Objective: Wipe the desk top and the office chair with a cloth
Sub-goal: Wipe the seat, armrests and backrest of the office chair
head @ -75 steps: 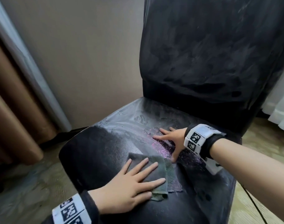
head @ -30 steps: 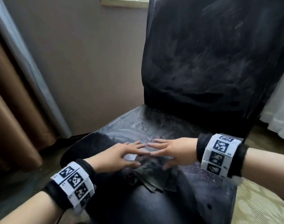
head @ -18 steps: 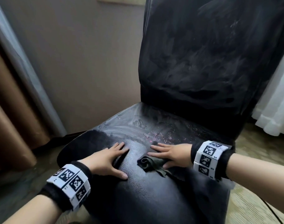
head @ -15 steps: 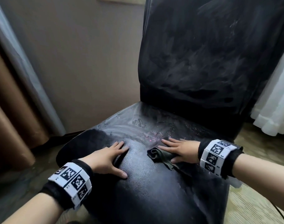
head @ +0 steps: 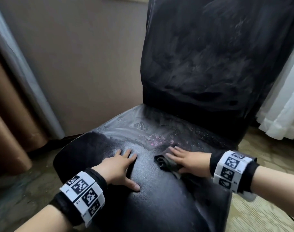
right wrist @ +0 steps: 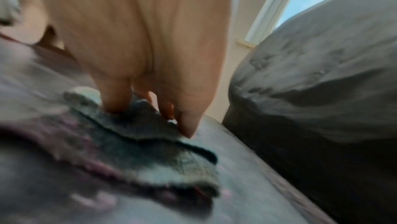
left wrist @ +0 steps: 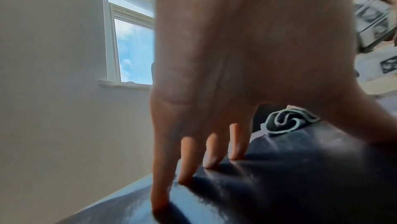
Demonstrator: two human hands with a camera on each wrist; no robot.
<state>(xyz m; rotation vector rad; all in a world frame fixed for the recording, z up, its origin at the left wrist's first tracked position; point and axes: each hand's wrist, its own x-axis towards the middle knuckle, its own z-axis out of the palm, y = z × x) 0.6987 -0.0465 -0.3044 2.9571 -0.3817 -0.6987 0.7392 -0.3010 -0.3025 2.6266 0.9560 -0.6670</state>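
The cloth (head: 166,162) lies bunched into a dark wad on the seat (head: 159,190) of the office chair (head: 210,67), a little right of the seat's middle and forward of a patch of pink and pale crumbs (head: 157,139) that sits nearer the backrest. The right hand (head: 188,160) lies flat on top of the cloth, fingers straight and pointing left, pressing it down rather than gripping it; from the wrist view the fingertips (right wrist: 116,105) dig into the folds, though that picture is blurred. Left of the cloth, apart from it, the left hand (head: 119,164) rests on the seat with fingers spread and straight, holding nothing, seemingly steadying the chair.

The step in hand looks like wiping the seat. To do it well, the wad would best be spread out first, since a bunched cloth touches little of the surface. Strokes should gather the crumbs toward one edge and off, not smear them around. The seat behind the cloth shows a greyish film with streaks, and the backrest (head: 218,56) is hazy too, so both appear to need passes. The left hand's bracing seems useful if the chair tends to turn.

Beyond the chair are a beige wall (head: 84,56), a brown curtain (head: 7,114) to its left and a white curtain (head: 283,106) to its right.
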